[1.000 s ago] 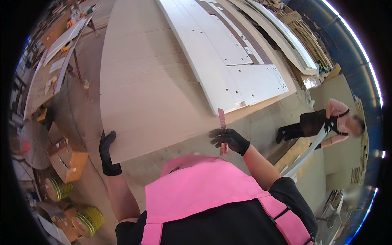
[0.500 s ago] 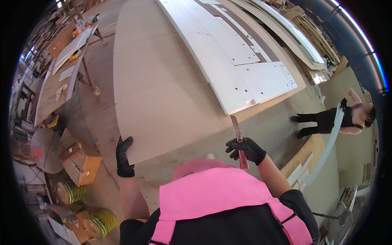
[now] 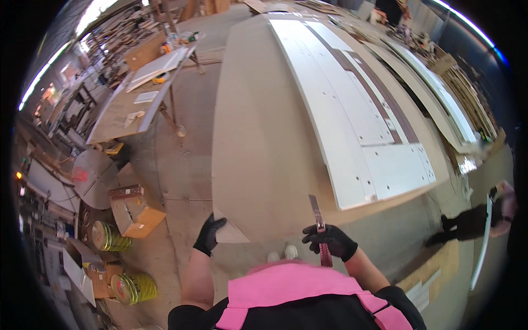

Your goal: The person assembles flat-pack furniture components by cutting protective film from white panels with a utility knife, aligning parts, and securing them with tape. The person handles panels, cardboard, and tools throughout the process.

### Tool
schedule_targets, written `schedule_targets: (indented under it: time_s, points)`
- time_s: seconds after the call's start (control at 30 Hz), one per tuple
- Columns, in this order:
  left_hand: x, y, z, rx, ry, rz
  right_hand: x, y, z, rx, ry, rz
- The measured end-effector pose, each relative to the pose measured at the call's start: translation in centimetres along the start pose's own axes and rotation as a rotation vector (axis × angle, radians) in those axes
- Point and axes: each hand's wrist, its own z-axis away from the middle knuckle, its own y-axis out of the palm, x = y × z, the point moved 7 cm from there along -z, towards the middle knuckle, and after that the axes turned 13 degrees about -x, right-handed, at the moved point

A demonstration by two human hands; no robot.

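My left hand, in a black glove, is closed on the near left corner of a large brown cardboard sheet. That corner is bent, showing a paler triangle. My right hand, also gloved in black, grips a long, narrow, flat dark-red strip-like tool. It points away from me, past the sheet's near edge; its exact kind is unclear. On the right part of the cardboard lie white panels with small holes, and dark brown strips run among them.
A co-worker stands at the right, holding a long pale strip. To the left are a worktable, an open cardboard box and yellow-green round pails. Further panels are stacked at the far right.
My view has tilted up and turned left, so the scene sits lower and further right. The sheet's corner at my left hand now looks bent. Both hands keep their grips.
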Motion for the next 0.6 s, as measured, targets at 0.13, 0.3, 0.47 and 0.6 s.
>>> schedule_targets:
  time_s: [0.13, 0.3, 0.47, 0.6]
  points:
    - [1.4, -0.6, -0.6, 0.034, -0.071, -0.023, 0.3, 2.9, -3.5, 0.15, 0.045, -0.104]
    - [4.4, -3.1, -2.3, -0.02, 0.048, -0.578, 0.3, 6.9, -7.6, 0.127, 0.051, -0.007]
    - [9.1, -8.6, -4.3, 0.361, 0.27, -1.388, -1.9, 14.1, -14.6, 0.147, 0.108, -0.07]
    - [7.7, -20.6, -5.7, 0.429, 0.01, -1.342, -5.4, 23.2, -21.0, 0.095, 0.149, -0.144]
